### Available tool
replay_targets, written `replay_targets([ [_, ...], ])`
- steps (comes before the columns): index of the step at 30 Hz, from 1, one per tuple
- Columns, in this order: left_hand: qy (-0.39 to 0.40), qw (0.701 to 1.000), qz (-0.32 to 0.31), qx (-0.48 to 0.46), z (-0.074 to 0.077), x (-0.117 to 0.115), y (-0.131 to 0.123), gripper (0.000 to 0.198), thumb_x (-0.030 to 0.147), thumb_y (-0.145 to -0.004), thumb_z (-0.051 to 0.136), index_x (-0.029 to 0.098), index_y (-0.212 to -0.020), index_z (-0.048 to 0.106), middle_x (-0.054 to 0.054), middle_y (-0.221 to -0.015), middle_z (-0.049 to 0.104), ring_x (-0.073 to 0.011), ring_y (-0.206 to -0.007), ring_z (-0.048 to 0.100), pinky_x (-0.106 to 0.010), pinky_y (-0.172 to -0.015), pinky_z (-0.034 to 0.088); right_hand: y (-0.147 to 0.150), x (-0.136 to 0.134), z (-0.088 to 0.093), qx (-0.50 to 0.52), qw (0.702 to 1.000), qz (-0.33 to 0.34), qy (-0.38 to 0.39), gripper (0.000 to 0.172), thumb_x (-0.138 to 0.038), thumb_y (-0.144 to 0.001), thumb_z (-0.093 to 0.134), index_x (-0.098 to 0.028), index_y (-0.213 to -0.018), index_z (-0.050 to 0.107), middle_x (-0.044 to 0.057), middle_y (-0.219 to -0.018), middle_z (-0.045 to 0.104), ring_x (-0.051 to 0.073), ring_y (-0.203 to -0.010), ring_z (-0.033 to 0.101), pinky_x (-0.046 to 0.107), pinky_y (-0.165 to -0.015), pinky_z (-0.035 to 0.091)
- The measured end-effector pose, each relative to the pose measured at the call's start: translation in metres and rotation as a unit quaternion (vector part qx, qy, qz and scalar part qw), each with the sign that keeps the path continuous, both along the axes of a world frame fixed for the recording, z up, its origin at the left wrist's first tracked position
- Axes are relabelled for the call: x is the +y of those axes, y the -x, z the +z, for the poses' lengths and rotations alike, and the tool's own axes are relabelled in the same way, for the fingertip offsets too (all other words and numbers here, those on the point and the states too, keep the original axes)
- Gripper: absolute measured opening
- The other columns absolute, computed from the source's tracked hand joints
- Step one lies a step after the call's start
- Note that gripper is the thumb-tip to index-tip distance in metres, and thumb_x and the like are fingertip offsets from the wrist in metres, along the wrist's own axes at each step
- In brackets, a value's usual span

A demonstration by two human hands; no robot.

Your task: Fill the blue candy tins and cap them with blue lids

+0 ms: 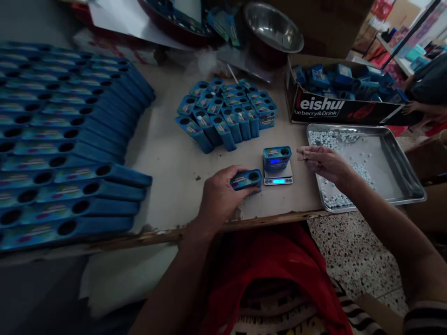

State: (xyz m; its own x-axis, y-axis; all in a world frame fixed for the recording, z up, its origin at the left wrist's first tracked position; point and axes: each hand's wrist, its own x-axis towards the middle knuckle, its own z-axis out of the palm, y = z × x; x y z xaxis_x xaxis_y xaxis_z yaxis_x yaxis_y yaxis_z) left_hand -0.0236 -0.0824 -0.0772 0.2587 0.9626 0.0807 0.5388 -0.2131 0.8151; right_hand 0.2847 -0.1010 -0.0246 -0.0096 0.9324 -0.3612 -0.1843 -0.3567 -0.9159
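Filling the left of the worktable [167, 190], rows of blue containers [115, 121] stand packed closely together. At the right sit a metal tray [394, 163] and, behind it, an open black carton [349, 110] holding more containers; a smaller cluster [230, 125] stands mid-table. The right hand [326, 163] hovers near the tray's left edge, fingertips drawn together, though whether they pinch anything I cannot tell. The left hand's [221, 193] fingers grip a held container [245, 180] just left of the digital scale [279, 180], which bears another container [275, 162]. Small pale pellets [338, 201] lie in the tray.
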Motion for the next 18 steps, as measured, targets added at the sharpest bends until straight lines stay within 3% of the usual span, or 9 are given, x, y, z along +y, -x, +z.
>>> replay_targets([
  [3,0.008,1.000,-0.015,-0.008,-0.001,-0.002,-0.005,0.051,0.030,-0.069,0.099,0.028,-0.116,0.080,-0.003,-0.112,0.083,-0.0300,-0.105,0.078,-0.043,-0.100,0.061,0.036,0.001,0.014,-0.084,0.990,0.034,-0.107,0.022,-0.038,-0.085,0.088,-0.020,-0.097,0.082,0.003,-0.085,0.077,0.009,-0.057,0.043,0.024,-0.048,0.039],
  [5,0.002,1.000,-0.025,-0.008,-0.003,-0.002,-0.007,0.053,0.032,-0.069,0.099,0.029,-0.119,0.080,-0.003,-0.112,0.083,-0.0293,-0.104,0.078,-0.042,-0.098,0.060,0.064,0.003,0.016,-0.143,0.974,0.051,-0.169,0.022,-0.040,-0.088,0.086,-0.022,-0.100,0.084,0.003,-0.086,0.079,0.012,-0.066,0.059,0.027,-0.060,0.052],
  [9,-0.002,1.000,-0.014,-0.019,-0.003,0.001,-0.007,0.049,0.036,-0.072,0.097,0.029,-0.117,0.079,-0.002,-0.108,0.083,-0.0274,-0.101,0.077,-0.038,-0.092,0.059,0.107,0.006,0.003,-0.225,0.936,0.104,-0.249,0.014,-0.035,-0.095,0.077,-0.026,-0.096,0.087,0.003,-0.098,0.084,0.021,-0.096,0.076,0.039,-0.093,0.061],
  [12,0.010,0.999,0.004,-0.033,-0.001,0.004,-0.006,0.046,0.033,-0.070,0.097,0.025,-0.112,0.079,-0.001,-0.102,0.082,-0.0264,-0.096,0.076,-0.036,-0.087,0.059,0.122,0.008,-0.010,-0.224,0.931,0.124,-0.261,0.016,-0.036,-0.097,0.074,-0.029,-0.097,0.088,0.002,-0.104,0.085,0.023,-0.104,0.078,0.042,-0.100,0.060],
  [15,0.018,0.999,0.008,-0.051,0.002,0.008,-0.005,0.050,0.026,-0.068,0.098,0.025,-0.114,0.079,-0.001,-0.106,0.083,-0.0264,-0.097,0.077,-0.037,-0.091,0.060,0.126,0.012,-0.011,-0.187,0.949,0.100,-0.234,0.016,-0.041,-0.094,0.078,-0.028,-0.099,0.088,0.003,-0.103,0.084,0.022,-0.100,0.076,0.039,-0.092,0.062],
  [18,0.003,0.999,0.025,-0.030,0.011,0.021,0.005,0.050,0.027,-0.068,0.099,0.026,-0.114,0.079,-0.001,-0.105,0.083,-0.0272,-0.097,0.078,-0.039,-0.092,0.062,0.108,0.020,0.007,-0.138,0.967,0.015,-0.215,0.023,-0.044,-0.093,0.081,-0.026,-0.108,0.085,0.003,-0.105,0.083,0.014,-0.074,0.066,0.028,-0.063,0.057],
])
